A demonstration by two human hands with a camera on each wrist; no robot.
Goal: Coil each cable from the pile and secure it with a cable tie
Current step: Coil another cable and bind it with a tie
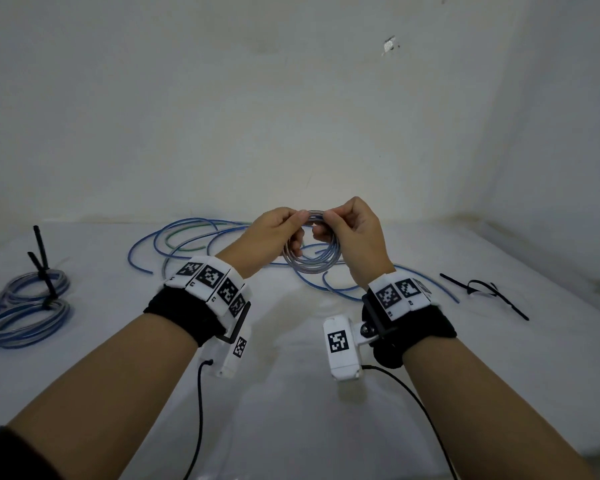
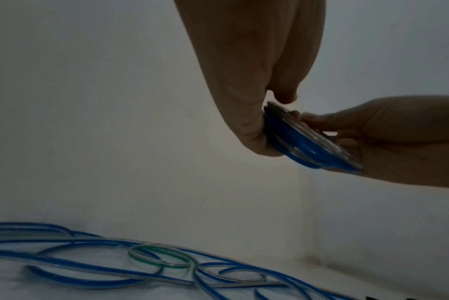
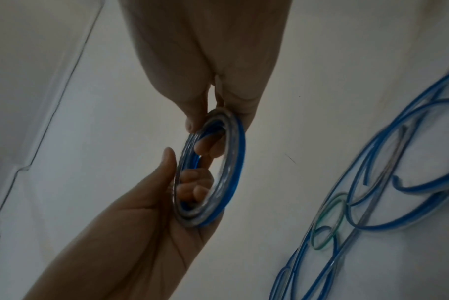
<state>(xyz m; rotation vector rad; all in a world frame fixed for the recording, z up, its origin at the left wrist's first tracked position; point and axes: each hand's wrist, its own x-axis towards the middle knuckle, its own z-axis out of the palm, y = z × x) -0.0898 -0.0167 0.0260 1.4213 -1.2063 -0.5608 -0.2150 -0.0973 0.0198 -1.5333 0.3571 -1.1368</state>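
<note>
1. Done: two tied coils (image 1: pixel 25 306) lie at 9 o'clock on the table (image 1: pixel 291 393), each cinched with a black tie.
2. In hand: a third coil (image 1: pixel 311 252), wound and held up at centre. The left hand (image 1: pixel 274 233) and right hand (image 1: pixel 352 233) each pinch its top edge, thumbs close together; no tie on it yet, as far as the dim wrist views show.
3. Left: loose cables (image 1: pixel 187 244) at 11 o'clock, behind the hands.
4. Spare ties (image 1: pixel 485 292) wait at 3 o'clock.
</note>
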